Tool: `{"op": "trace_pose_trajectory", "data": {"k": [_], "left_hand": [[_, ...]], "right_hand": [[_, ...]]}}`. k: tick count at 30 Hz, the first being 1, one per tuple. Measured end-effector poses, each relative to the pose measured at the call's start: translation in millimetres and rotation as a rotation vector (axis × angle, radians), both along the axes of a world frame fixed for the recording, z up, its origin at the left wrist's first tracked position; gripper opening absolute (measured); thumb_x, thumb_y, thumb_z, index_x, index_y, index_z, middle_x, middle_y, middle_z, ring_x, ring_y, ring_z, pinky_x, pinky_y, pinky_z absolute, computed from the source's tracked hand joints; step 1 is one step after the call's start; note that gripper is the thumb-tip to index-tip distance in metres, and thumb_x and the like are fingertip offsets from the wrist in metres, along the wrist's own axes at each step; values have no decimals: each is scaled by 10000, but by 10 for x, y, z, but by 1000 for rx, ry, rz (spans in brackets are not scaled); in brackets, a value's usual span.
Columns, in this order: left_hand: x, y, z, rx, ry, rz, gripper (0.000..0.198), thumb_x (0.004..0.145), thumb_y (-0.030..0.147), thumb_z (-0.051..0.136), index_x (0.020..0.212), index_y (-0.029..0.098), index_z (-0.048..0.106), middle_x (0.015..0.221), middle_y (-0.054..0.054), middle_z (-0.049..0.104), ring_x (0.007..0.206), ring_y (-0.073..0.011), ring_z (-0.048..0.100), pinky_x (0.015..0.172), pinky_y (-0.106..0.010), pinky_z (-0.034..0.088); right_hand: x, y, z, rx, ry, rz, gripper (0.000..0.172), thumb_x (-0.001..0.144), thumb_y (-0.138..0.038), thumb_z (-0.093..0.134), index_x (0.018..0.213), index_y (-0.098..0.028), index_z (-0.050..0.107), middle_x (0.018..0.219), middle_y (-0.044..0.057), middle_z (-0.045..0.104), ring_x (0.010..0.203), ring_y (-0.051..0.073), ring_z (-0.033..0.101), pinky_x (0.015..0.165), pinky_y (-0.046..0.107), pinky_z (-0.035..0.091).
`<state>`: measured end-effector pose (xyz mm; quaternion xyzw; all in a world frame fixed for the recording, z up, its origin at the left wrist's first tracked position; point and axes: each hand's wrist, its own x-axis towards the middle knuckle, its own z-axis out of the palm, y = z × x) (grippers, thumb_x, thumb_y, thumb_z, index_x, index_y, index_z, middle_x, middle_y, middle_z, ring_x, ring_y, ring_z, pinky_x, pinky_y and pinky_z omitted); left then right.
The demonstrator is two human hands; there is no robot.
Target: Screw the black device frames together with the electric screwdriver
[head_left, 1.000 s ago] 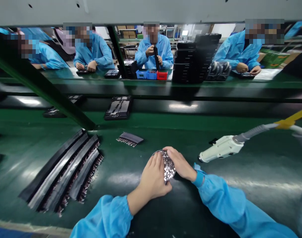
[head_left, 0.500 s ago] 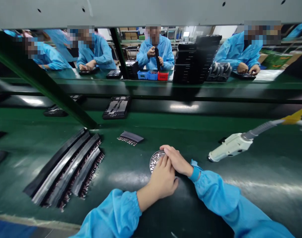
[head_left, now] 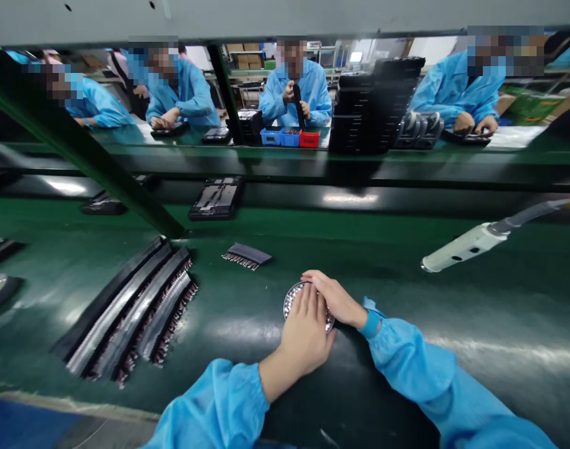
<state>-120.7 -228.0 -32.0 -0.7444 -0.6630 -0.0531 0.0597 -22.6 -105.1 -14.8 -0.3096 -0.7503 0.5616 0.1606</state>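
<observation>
A round dish (head_left: 291, 298) of small shiny metal pieces sits on the green bench in front of me. My left hand (head_left: 306, 327) lies over the dish with its fingers stretched out flat on the pieces, covering much of them. Along the far right rim rests my right hand (head_left: 337, 302), its fingers extended and touching the edge; its thumb is hidden. What lies under my palms cannot be seen. Just beyond the dish is a short strip of dark parts with thin leads (head_left: 246, 254). Longer curved strips (head_left: 130, 312) lie to the left.
A white hand tool (head_left: 465, 248) hangs on a cable at the right. A green post (head_left: 126, 187) slants across the left. Black device housings (head_left: 217, 198) lie on the strip beyond the bench. Co-workers in blue sit opposite, near stacked black trays (head_left: 373, 106) and a red bin (head_left: 309, 138).
My left hand has flattened and shifted slightly over the dish, uncovering part of its near right rim. The right hand stays at the rim. The hanging tool has swung right and up.
</observation>
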Motion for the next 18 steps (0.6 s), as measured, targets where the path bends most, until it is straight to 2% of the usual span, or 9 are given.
{"op": "trace_pose_trajectory", "data": {"k": [3,6,9,11,13,15,18], "left_hand": [[-84,-94,9,20,-6,55,836,942,596,486,1420,-90,483,1504,-335,444,1429,-443,431,1183,-536,355],[-9,-169,-7,36,-6,46,762,963,540,480,1425,-66,491,1511,-323,444,1436,-438,422,1182,-531,358],[73,-57,-12,7,-41,-15,700,965,520,499,1421,-11,523,1506,-278,483,1444,-400,430,1200,-500,346],[34,41,-7,-1,-58,-19,708,961,522,511,1428,-10,517,1508,-269,484,1453,-386,422,1218,-495,323],[-62,62,-4,5,-65,-1,778,942,551,519,1438,-48,486,1517,-292,457,1458,-401,408,1220,-511,316],[-141,-18,-10,12,-67,-5,821,927,561,517,1449,-70,458,1535,-307,420,1464,-416,391,1216,-522,316],[-124,-186,-26,34,-40,-79,679,954,433,489,1444,-36,483,1546,-280,421,1464,-404,395,1210,-501,321]], "right_hand": [[97,-17,-21,-24,26,-23,636,985,-685,262,1277,-227,595,1357,106,642,1303,275,566,1186,505,368],[96,-13,-22,-8,19,-21,647,976,-702,269,1279,-235,599,1354,100,647,1308,290,559,1190,533,351],[-14,39,-3,-19,38,42,663,969,-717,270,1264,-229,608,1321,107,672,1298,291,575,1192,527,353],[-36,60,7,-42,51,70,672,972,-714,263,1278,-218,598,1331,114,668,1305,278,578,1197,504,360],[35,37,12,-54,46,35,666,985,-697,252,1292,-210,586,1359,115,648,1317,264,567,1199,483,364],[162,-25,17,-48,11,-32,644,1001,-669,236,1297,-214,583,1370,108,637,1316,261,560,1197,485,362],[280,-115,47,10,-67,-64,601,1012,-636,256,1323,-239,582,1370,97,633,1319,270,543,1202,508,338]]}}
